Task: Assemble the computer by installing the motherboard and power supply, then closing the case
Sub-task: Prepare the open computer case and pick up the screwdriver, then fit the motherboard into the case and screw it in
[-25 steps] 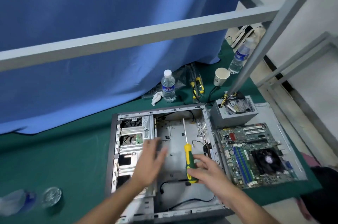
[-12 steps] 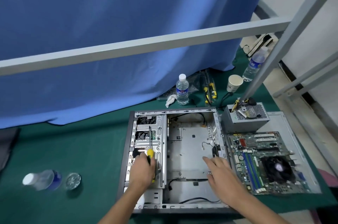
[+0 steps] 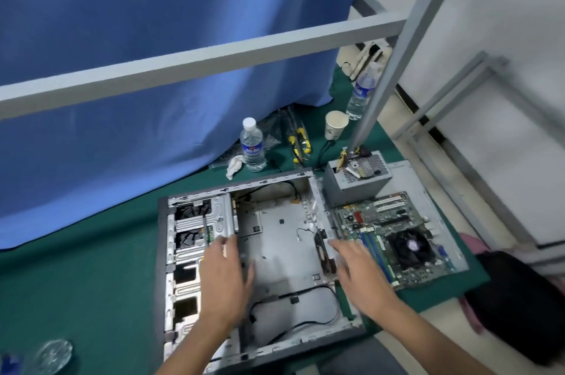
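1. computer case (image 3: 171,252) lies on its side on the green worktop (image 3: 76,267), open face up, side panel off. bare metal floor inside, with a few black cables along the near end.
2. drive cage (image 3: 201,215) fills the left part of the case; a screwdriver shaft (image 3: 204,229) shows on it, just beyond the left hand. its handle is hidden behind the hand.
3. left hand (image 3: 224,280) is over the left half of the case, at the edge of the drive cage. fingers (image 3: 227,247) stretched forward and blurred; whether they touch the metal, cannot tell. nothing seen in their grasp.
4. right hand (image 3: 360,273) is at the right wall of the case, fingers spread and straight, tips near the wall's upper edge. holds nothing.
5. motherboard (image 3: 385,228) is outside the case, just beside its right wall, lying flat on a grey metal panel (image 3: 446,237). black fan on its near half, blue memory slots to the fan's left.
6. power supply (image 3: 354,188) is also outside, standing on the same panel behind the motherboard, vent grille up, wires bunched at its far corner.
7. behind the case: water bottle (image 3: 252,145) upright, crumpled white tissue (image 3: 234,166) beside it, yellow-handled pliers (image 3: 298,142), paper cup (image 3: 334,125), second bottle (image 3: 360,96) further right.
8. blue curtain (image 3: 153,38) hangs behind the worktop; grey frame bar (image 3: 198,59) crosses in front of it.
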A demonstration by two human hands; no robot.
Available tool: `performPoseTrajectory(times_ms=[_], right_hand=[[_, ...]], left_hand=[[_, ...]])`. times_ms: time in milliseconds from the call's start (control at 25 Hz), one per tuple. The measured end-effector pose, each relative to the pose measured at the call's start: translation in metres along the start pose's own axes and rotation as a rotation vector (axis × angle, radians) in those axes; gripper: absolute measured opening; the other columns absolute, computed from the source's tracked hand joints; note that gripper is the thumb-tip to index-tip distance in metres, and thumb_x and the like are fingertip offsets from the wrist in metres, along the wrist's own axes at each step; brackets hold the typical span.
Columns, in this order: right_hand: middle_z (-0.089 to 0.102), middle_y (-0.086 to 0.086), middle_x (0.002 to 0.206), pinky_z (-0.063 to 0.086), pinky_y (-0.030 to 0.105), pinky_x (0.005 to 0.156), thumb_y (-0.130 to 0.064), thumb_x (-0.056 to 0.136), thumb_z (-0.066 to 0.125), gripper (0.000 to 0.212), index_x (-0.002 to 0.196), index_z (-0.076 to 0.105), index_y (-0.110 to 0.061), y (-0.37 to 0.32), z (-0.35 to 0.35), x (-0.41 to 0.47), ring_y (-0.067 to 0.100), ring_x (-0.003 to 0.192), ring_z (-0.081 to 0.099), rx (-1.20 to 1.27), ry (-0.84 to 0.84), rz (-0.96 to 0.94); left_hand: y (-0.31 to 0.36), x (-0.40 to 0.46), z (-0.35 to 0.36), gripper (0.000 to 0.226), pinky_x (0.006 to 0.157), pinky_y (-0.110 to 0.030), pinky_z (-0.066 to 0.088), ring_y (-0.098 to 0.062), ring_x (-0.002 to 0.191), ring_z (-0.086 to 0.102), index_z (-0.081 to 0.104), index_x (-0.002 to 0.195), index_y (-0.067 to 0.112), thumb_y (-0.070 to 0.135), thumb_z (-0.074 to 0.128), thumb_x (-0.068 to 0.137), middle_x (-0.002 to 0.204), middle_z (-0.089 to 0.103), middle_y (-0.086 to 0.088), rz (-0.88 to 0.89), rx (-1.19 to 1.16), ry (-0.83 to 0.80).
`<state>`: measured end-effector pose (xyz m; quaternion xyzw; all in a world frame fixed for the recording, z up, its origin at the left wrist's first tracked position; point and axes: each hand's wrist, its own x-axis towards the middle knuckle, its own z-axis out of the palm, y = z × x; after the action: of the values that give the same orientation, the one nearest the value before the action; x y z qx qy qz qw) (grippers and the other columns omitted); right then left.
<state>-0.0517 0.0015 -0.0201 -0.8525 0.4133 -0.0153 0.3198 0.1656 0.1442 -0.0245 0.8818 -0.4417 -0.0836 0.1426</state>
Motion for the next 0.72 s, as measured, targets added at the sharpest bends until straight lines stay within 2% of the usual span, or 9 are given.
performPoseTrajectory(times_ms=[80,160,280,400,480,600,720], right_hand=[[0.049,-0.008,0.136,0.028,0.020,0.110,-0.010,0.099,0.051,0.047,0.144,0.044,-0.019,0.024,-0.016,0.007,0.006,0.124,0.040,0.026,0.076,0.070],[0.048,-0.003,0.138,0.031,0.025,0.110,-0.011,0.095,0.057,0.054,0.145,0.041,-0.019,0.060,-0.034,0.012,0.010,0.125,0.038,-0.063,0.054,0.148],[0.035,0.004,0.147,0.037,0.038,0.110,-0.015,0.084,0.070,0.078,0.149,0.028,-0.022,0.117,-0.057,0.022,0.024,0.134,0.029,-0.386,-0.162,0.248],[0.018,0.008,0.157,0.034,0.047,0.112,-0.016,0.079,0.076,0.098,0.154,0.014,-0.026,0.163,-0.072,0.029,0.034,0.145,0.015,-0.533,-0.373,0.285],[0.017,0.010,0.157,0.035,0.049,0.112,-0.014,0.077,0.078,0.098,0.152,0.016,-0.026,0.181,-0.073,0.035,0.034,0.145,0.015,-0.565,-0.398,0.248],[0.017,0.010,0.157,0.034,0.052,0.111,-0.001,0.074,0.075,0.101,0.152,0.016,-0.026,0.199,-0.067,0.048,0.036,0.146,0.013,-0.631,-0.401,0.157],[0.031,0.012,0.147,0.045,0.045,0.102,-0.002,0.073,0.078,0.096,0.148,0.021,-0.022,0.207,-0.066,0.056,0.034,0.136,0.028,-0.696,-0.432,0.052]], left_hand=[[0.040,-0.005,0.014,0.063,0.106,-0.039,0.041,-0.025,0.127,0.043,0.043,0.144,0.014,0.044,0.062,0.091,0.140,0.043,-0.010,0.133,-0.056,-0.159],[0.080,-0.012,0.035,0.065,0.116,-0.035,0.029,-0.018,0.139,0.027,0.027,0.151,0.024,0.054,0.048,0.096,0.151,0.026,-0.002,0.205,-0.081,-0.265],[0.137,-0.013,0.058,0.065,0.118,-0.033,0.025,-0.018,0.141,0.022,0.023,0.151,0.026,0.051,0.049,0.097,0.153,0.021,0.001,0.283,-0.096,-0.317],[0.189,-0.011,0.083,0.060,0.117,-0.034,0.026,-0.020,0.140,0.024,0.026,0.149,0.026,0.042,0.052,0.097,0.151,0.023,0.001,0.331,-0.096,-0.353],[0.219,-0.011,0.100,0.054,0.115,-0.034,0.030,-0.021,0.138,0.029,0.032,0.145,0.025,0.036,0.052,0.097,0.150,0.027,0.000,0.314,-0.136,-0.381],[0.251,-0.013,0.125,0.056,0.113,-0.030,0.033,-0.019,0.132,0.037,0.034,0.146,0.020,0.033,0.055,0.096,0.145,0.031,-0.001,0.199,-0.224,-0.452],[0.263,-0.016,0.140,0.058,0.108,-0.021,0.035,-0.015,0.125,0.044,0.034,0.147,0.021,0.027,0.059,0.095,0.141,0.032,0.001,0.051,-0.316,-0.517]])
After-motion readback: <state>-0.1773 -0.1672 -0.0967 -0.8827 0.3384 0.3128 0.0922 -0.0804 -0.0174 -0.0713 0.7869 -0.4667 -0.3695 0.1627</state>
